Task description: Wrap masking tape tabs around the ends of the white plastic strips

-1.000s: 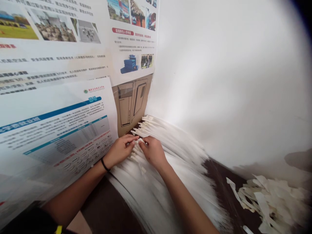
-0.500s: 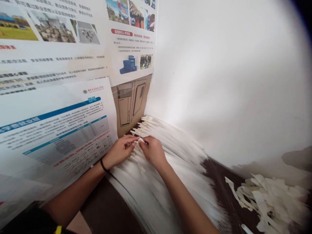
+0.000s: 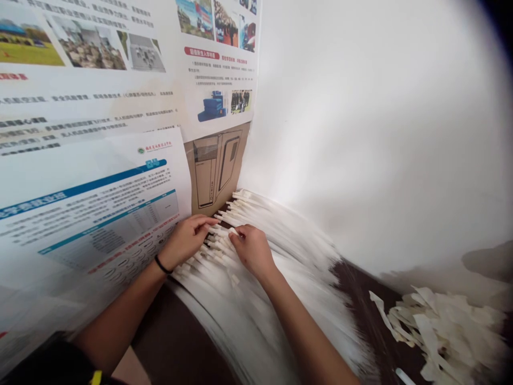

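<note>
Many long white fibre bundles (image 3: 296, 283) with pale wrapped ends lie fanned out over a dark surface. My left hand (image 3: 186, 240), with a black band at the wrist, is at the left of the wrapped ends; its fingers are closed near the tip of one bundle, and what they pinch is too small to make out. My right hand (image 3: 252, 248) lies over the bundles a little to the right, thumb and forefinger pinched on a small white piece (image 3: 233, 231). A narrow gap separates the two hands.
Printed posters (image 3: 120, 176) and a brown cardboard panel (image 3: 216, 166) stand on the left. A white wall (image 3: 360, 133) rises behind the bundles. At the lower right, a heap of pale strips (image 3: 452, 331) lies on the dark tabletop (image 3: 180, 337), beside a white stick (image 3: 404, 376).
My left hand has moved left, away from my right hand, opening a gap between them and uncovering more wrapped ends. My right hand has hardly moved.
</note>
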A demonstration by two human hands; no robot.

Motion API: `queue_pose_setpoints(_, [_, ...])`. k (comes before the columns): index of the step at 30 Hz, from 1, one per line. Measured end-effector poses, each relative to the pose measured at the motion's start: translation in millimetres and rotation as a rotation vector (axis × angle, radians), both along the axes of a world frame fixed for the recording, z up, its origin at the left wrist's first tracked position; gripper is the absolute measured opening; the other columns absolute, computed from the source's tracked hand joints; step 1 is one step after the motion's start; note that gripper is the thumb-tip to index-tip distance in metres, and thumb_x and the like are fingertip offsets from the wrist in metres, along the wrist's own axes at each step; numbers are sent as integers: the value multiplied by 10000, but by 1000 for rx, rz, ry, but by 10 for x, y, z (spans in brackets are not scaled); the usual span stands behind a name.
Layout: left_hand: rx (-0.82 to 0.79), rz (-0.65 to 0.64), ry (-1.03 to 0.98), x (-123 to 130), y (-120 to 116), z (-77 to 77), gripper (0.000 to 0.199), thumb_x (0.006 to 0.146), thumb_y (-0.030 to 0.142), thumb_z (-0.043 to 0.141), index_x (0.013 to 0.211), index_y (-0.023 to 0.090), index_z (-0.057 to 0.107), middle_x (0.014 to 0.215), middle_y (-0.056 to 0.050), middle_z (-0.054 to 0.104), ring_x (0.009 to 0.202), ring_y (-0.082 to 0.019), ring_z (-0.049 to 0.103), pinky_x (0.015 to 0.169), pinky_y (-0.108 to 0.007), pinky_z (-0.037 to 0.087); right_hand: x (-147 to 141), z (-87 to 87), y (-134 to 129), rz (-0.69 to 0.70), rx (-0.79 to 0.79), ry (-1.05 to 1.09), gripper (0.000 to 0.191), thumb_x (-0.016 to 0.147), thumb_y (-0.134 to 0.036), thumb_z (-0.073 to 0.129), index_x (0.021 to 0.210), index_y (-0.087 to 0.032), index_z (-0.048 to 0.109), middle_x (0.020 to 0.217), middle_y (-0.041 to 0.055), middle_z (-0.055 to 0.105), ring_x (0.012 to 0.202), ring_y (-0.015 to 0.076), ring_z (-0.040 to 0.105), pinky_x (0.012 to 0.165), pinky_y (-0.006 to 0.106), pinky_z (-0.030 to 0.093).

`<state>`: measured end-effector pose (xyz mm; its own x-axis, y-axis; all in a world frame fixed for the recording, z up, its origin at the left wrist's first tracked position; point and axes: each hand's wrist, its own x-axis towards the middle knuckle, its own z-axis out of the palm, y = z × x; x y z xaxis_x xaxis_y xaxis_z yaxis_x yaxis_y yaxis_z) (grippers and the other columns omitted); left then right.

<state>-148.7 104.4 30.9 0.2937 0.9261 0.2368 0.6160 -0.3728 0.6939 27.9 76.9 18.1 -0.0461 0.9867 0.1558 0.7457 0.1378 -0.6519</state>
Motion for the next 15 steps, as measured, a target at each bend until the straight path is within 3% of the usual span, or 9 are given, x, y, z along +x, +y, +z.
queue_pose_setpoints(2, [15,38,39,-24,-4,1,297,832,315,456,916,183,709,974,-62,676,848,-186,599,779,-292,473,-17,-11,-17,-4,14,-10,120,857,-229,556,841,-152,646,854,38,628,814,148,562,735,276,399])
queue_pose_setpoints(6, [26,6,90,-32,-46,6,261,818,286,483,862,198,725,929,-47,680,806,-175,595,756,-275,461,-38,19,-107,-36,70,-54,313,833,-214,574,1145,-210,602,1098,81,586,1012,219,517,801,328,387])
queue_pose_setpoints(11, [-7,-102,106,-23,-82,-4,274,795,232,484,887,220,742,947,-46,664,848,-172,602,811,-277,450,-24,52,-191,17,67,-121,180,816,-197,593,968,-251,671,1040,43,611,976,243,511,777,353,385])
queue_pose_setpoints(15, [-55,-162,96,-37,-74,-22,279,809,251,479,899,218,741,935,-51,654,841,-163,605,785,-265,460,-12,36,-180,15,49,-131,184,829,-158,570,963,-226,677,1021,49,629,946,221,515,788,330,397])
